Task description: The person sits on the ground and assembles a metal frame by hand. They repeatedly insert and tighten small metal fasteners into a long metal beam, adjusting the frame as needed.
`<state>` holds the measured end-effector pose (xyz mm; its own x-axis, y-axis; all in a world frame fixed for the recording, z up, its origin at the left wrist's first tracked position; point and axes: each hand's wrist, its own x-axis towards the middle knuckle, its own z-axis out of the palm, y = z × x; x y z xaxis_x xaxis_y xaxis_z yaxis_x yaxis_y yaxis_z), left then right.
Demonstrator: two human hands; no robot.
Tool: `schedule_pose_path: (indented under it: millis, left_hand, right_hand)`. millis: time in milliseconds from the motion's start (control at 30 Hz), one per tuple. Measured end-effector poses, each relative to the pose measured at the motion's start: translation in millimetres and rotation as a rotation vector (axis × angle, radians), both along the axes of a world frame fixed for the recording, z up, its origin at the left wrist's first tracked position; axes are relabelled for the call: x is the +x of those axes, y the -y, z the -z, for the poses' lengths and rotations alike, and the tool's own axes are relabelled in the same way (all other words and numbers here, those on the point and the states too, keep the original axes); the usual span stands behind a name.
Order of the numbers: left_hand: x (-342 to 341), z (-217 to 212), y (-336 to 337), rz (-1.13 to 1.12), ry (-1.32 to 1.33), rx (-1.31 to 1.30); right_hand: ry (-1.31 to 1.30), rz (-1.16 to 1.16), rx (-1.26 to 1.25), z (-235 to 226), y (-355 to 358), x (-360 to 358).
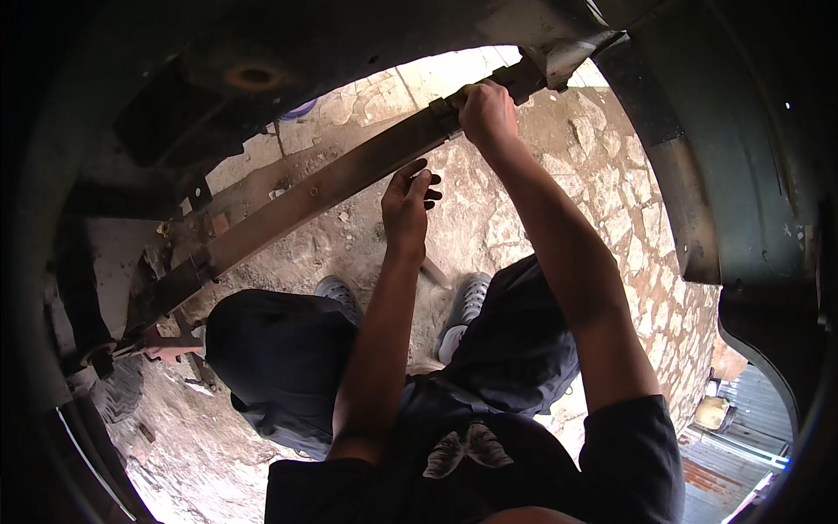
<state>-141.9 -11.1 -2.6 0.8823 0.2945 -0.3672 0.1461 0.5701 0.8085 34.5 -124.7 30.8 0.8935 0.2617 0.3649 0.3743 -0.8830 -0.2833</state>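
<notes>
A long, dark metal bar that looks like a vehicle's leaf spring [327, 188] slants from the lower left up to the upper right, with clamp bands around it. My right hand [489, 113] is closed over it near its upper end, just beside a clamp [443, 117]; the fingertips are hidden behind the hand. Below the bar, apart from it, my left hand [408, 205] is raised with its fingers spread and darkened, and nothing shows in it. At the top right the bar meets a bracket [559, 61].
Dark vehicle body panels [742, 157] arch overhead and along the right. Stony ground [602, 166] lies beneath. A stick-like piece [434, 272] shows between my shoes [474, 297]. Corrugated metal sheets [751, 410] and a yellowish container [713, 413] are at the lower right.
</notes>
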Motion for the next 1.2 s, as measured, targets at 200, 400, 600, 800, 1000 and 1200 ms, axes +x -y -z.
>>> schedule_pose_path:
  millis: [200,400,600,800,1000,1200]
  left_hand:
    - [9,1,-6,0.028,0.005,0.041]
    - [4,8,1,0.065,-0.048,0.005]
    - [7,4,-6,-0.006,0.017,0.039]
    - [1,7,3,0.055,-0.067,0.003]
    - [2,7,-2,0.044,-0.038,0.091]
    - [-2,3,9,0.107,-0.089,0.043]
  right_hand:
    - [0.004,-0.124,-0.062,-5,9,-23]
    - [-0.133,-0.040,-0.066,-15,-3,15]
    - [0.059,-0.179,-0.108,-7,15,-14]
    - [-0.038,-0.048,-0.102,-9,-4,21]
    - [-0.001,-0.164,-0.083,-9,15,-20]
    - [-0.056,-0.092,-0.109,-17,-5,14]
